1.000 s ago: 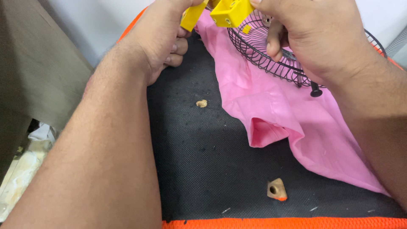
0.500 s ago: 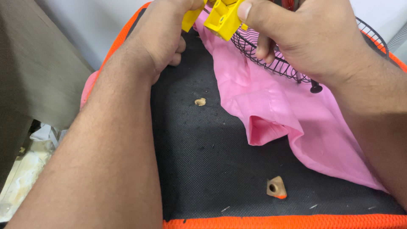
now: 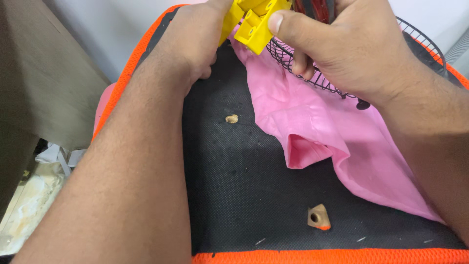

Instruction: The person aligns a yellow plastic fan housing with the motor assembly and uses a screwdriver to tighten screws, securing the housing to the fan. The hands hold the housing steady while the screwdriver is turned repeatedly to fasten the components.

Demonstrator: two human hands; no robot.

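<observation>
Yellow plastic block with small round holes (image 3: 256, 27): held up at the far edge of the black mesh pad (image 3: 229, 176), above the pad's far end, partly cut off by the top of the view. Long axis slanting from upper right down to lower left. Pinched from the right by the right hand (image 3: 351, 49), thumb pressed flat on its near face; gripped from the left by the left hand (image 3: 195, 36), fingers curled shut around a second yellow piece joined to it. Both grips closed on the block, neither nearer than the other.

Black wire fan guard, domed (image 3: 322, 73): just behind and under the right hand, resting on the far right of the pad, close enough to foul the block if lowered.

Pink cloth, crumpled (image 3: 317, 132): spread over the right half of the pad, under the guard.

Small tan wedge with a hole (image 3: 318, 217): near edge of the pad, well apart from the hands.

Small tan crumb (image 3: 231, 119): middle of the pad, left of the cloth.

Orange woven border (image 3: 312, 256): edging the pad.
</observation>
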